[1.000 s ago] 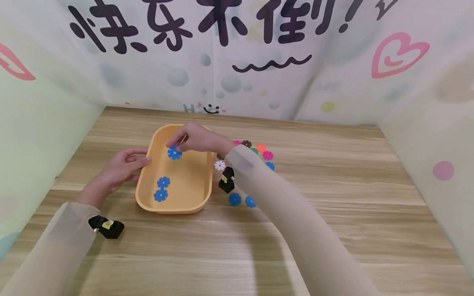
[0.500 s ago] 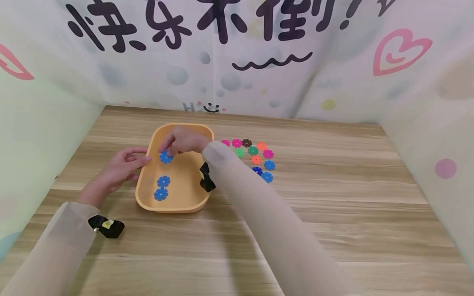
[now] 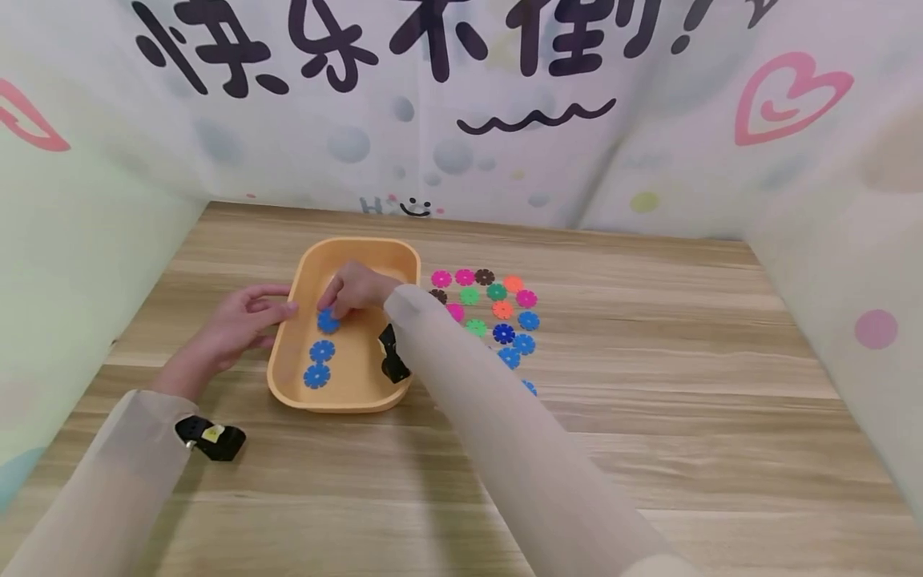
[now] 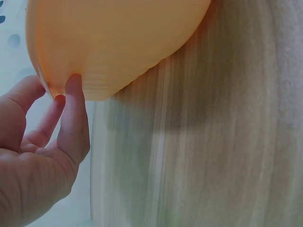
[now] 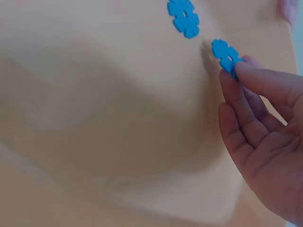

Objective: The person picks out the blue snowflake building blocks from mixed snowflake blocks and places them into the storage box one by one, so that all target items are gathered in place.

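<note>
My right hand [image 3: 360,290] reaches inside a yellow-orange plastic tray [image 3: 364,391] and pinches a blue notched disc [image 5: 227,56] between thumb and fingertips. In the head view that disc is close over the tray floor, just beyond two blue discs [image 3: 321,350] lying in a line near the left side. One of these blue discs [image 5: 183,18] shows in the right wrist view. At the tray's left edge, my left hand [image 3: 241,320] holds the rim, thumb at the top and fingers against the outer wall [image 4: 94,61].
Right of the tray, several small notched discs [image 3: 501,309] in pink, brown, orange, green and blue lie on the wood-grain table [image 3: 685,361]. My right sleeve [image 3: 490,401] hides some of them. A printed cloth backdrop [image 3: 461,168] stands behind the table.
My right hand has carried the blue disc left, then nearer, to just beyond the two lying discs. My left hand stays at the tray's rim.
</note>
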### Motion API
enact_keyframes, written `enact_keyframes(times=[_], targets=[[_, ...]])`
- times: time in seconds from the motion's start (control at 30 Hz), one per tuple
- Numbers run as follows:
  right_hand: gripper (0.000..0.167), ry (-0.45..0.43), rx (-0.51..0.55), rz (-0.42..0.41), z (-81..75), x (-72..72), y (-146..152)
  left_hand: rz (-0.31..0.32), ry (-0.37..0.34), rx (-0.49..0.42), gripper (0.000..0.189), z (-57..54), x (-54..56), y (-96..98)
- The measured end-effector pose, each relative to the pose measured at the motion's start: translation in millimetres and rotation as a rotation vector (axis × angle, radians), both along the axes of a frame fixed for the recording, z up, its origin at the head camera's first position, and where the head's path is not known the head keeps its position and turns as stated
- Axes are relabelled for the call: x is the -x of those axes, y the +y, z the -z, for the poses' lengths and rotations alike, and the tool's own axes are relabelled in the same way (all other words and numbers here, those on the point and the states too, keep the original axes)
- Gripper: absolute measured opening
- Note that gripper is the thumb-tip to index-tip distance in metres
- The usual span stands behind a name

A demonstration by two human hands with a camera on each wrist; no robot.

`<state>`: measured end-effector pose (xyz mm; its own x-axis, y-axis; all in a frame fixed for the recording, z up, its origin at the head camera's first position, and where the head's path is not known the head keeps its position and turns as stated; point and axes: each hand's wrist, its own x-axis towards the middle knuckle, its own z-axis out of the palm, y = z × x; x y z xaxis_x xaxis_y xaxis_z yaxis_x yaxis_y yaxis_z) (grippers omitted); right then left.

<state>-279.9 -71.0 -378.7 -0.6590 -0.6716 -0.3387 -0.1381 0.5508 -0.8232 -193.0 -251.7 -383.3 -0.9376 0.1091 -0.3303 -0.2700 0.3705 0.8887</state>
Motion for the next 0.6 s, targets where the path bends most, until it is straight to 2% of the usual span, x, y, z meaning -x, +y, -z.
enact_keyframes(times=[0.33, 0.6], targets=[[0.017, -0.009, -0.060, 0.070, 5.1, -4.0, -6.7, 0.007, -0.002, 0.000, 0.065, -1.0, 0.4, -0.5], [0.016, -0.001, -0.039, 0.059, 7.6, -5.6, -7.0, 0.003, -0.002, -0.011, 0.064, 1.3, 1.2, -1.3]])
